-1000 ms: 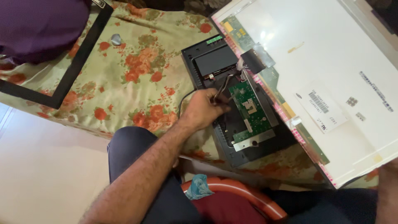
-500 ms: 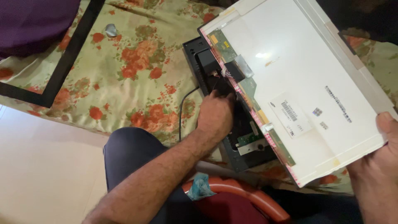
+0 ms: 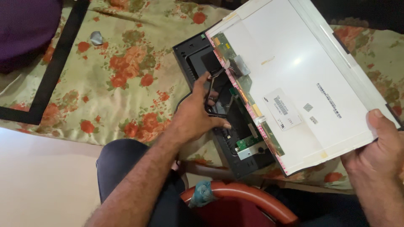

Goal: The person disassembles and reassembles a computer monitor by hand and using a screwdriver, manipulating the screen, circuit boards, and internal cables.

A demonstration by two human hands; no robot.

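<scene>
1. While your right hand [image 3: 381, 153] grips the lower corner of the white display panel [image 3: 311, 80] and holds it tilted up, one edge alone bears its weight; a slip could drop it onto the green circuit board [image 3: 247, 142].
2. Your left hand [image 3: 198, 115] reaches into the black back casing [image 3: 198, 56], fingers curled on thin dark cables [image 3: 212, 82]; a tug could strain them where they meet the panel's edge strip.
3. That casing lies on the floral cloth [image 3: 126, 75] and holds the circuit board and cables.
4. By your knee, the red chair arm [image 3: 244, 197] could catch the panel.
</scene>
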